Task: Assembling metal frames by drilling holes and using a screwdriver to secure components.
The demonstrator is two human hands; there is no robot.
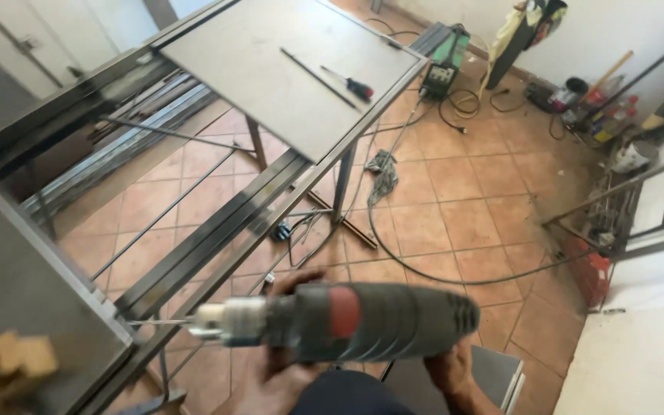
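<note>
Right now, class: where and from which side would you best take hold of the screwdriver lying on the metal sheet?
Probably by its dark handle with the red band, from above. The screwdriver lies flat on the metal sheet, handle toward the sheet's right edge, thin shaft pointing up-left. The handle is the thickest part; a long thin rod lies close beside it.

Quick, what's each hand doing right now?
Left hand: closed around the power drill, near its chuck.
Right hand: at the drill's rear underside; its grip cannot be told.
</note>
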